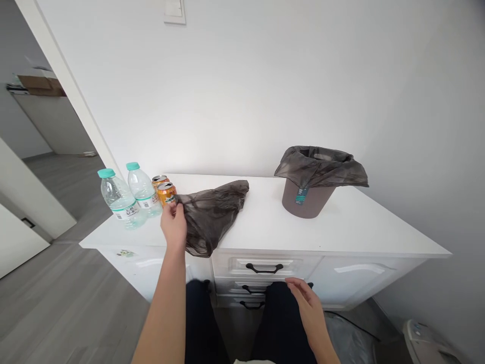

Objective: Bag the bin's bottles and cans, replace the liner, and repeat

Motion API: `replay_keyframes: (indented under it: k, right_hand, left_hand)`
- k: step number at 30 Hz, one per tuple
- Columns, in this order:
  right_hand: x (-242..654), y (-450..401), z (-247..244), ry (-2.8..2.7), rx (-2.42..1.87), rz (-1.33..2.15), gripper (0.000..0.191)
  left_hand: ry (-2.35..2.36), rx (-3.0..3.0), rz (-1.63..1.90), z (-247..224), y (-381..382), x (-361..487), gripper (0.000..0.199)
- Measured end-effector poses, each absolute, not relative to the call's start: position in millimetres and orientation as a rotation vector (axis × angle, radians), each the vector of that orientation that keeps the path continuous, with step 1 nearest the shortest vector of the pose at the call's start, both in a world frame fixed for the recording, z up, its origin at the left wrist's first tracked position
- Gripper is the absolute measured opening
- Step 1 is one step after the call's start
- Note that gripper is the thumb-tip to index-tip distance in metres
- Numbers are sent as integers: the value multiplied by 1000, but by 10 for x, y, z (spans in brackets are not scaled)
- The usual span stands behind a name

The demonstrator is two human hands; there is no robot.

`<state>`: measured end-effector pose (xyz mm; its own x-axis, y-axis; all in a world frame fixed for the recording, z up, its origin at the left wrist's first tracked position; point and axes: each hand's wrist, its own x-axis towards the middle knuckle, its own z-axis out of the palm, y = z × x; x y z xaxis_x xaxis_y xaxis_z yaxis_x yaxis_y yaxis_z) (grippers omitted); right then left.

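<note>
Head view, contents listed by clock face from the centre of the loose bag.

Item: left hand (174, 222), reaching in over the cabinet top (261, 230) from 7 o'clock, back of the hand up; fingers curled and spaced narrowly, tips at the bag's left edge, near the front can. Whether they pinch the film cannot be told.

Item: right hand (307, 308), at 4 o'clock, lower than the top and in front of the drawers (242, 265); fingers extended and close together, pointing towards 11 o'clock, nothing visible in the grasp.

Item: loose bag (214, 217), dark, thin, crumpled; lies on the top, narrow end towards 2 o'clock, lower tip reaching over the front edge.

Item: front can (167, 195) and rear can (159, 180), orange, upright, at 10 o'clock.

Item: two bottles (127, 206), clear, teal-capped, upright, beyond the cans between 9 and 10 o'clock.

Item: bin (306, 203), brown, upright, at 3 o'clock, lined with a dark liner (322, 174) folded over its rim.

Margins: white surface between loose bag and bin; more from the bin towards the right edge; a strip behind the bag, before the wall (242, 91).
</note>
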<state>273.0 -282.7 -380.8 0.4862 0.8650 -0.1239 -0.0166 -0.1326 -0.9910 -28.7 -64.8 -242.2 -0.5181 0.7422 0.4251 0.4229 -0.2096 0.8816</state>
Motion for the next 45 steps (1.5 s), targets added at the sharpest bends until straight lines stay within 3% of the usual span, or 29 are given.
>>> replay_keyframes:
  k: [9, 13, 17, 20, 23, 29, 36, 45]
  right_hand:
    - [2539, -2760, -3826, -812, -1476, 982, 46]
    - [2570, -2684, -3716, -852, -1465, 894, 41]
    - [2601, -2273, -3525, -1029, -1349, 745, 39]
    - [2526, -1670, -3350, -1273, -1277, 614, 44]
    - [2322, -987, -3200, -1596, -1288, 435, 46]
    - [1810, -169, -3003, -2187, -1310, 94, 49]
    - [1581, 116, -2787, -2421, -1508, 141, 53]
    - [1709, 327, -2849, -2310, -1541, 168, 55]
  left_hand:
    - [2520, 1377, 1175, -2702, -999, -781, 26]
    - [2590, 1502, 1356, -2582, -1079, -808, 31]
    - [2191, 2064, 1565, -2204, -983, -536, 41]
    - [1755, 2546, 1210, -2067, -755, -215, 46]
    - [1433, 2841, 719, -2228, -499, -44, 46]
    - [1422, 2865, 228, -2763, -275, -198, 46]
    - [1443, 2794, 213, -2748, -341, -224, 43]
    - [1524, 2709, 460, -2803, -356, -249, 57]
